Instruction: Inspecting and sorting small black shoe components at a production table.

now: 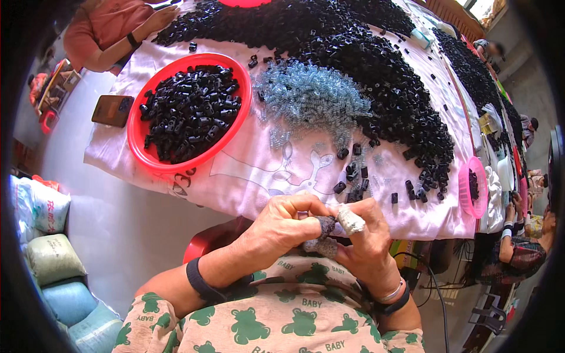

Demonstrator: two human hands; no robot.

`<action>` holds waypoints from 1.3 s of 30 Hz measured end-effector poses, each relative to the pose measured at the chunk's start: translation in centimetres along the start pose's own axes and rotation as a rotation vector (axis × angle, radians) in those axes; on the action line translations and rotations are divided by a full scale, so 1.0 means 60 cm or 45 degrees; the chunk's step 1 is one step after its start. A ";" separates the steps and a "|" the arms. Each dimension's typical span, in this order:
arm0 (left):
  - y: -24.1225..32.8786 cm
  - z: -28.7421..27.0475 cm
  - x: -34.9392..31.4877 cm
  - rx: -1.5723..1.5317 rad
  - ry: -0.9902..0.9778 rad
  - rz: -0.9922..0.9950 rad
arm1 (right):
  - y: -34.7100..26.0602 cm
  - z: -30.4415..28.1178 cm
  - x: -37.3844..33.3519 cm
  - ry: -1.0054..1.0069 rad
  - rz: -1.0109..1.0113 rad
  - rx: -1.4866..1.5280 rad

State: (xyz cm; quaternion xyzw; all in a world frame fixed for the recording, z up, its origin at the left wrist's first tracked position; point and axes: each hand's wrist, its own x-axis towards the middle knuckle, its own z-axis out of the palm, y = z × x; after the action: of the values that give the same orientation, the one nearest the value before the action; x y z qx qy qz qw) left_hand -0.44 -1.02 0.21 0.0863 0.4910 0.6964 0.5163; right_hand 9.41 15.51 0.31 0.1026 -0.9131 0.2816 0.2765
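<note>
In front of my body, at the table's near edge, my left hand (273, 229) and my right hand (369, 242) meet with their fingertips pressed together. Both are closed in a pinch, and whatever lies between the fingers is hidden. A white wrap (351, 219) covers one fingertip, and dark grey wraps (325, 225) cover others. Just beyond the hands lie loose small black plastic parts (356, 176), shaped like short hollow barrels. Behind these spreads a heap of pale blue-grey coil springs (315, 97). A red round basin (132, 126) to the left is filled with black parts.
Large piles of black parts (353, 47) cover the far side of the pink-white cloth (247, 188). A phone (112, 110) lies at the left edge. A pink basket (479, 188) stands right. Co-workers sit around, one arm (126, 44) at far left. Sacks (56, 259) line the floor.
</note>
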 end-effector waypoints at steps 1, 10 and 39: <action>0.002 0.001 0.000 0.035 -0.010 0.010 | 0.007 -0.004 -0.002 -0.092 -0.081 -0.093; 0.013 0.003 -0.002 0.151 -0.069 -0.036 | 0.013 -0.006 0.003 -0.015 -0.073 -0.057; 0.004 -0.012 0.009 0.724 -0.182 0.163 | -0.003 -0.010 0.005 -0.254 -0.028 -0.065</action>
State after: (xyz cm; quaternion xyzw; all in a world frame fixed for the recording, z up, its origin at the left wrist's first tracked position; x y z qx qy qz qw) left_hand -1.27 -0.99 -0.18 0.3070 0.6224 0.5540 0.4598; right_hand 9.49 15.69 0.99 0.1332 -0.9418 0.2435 0.1899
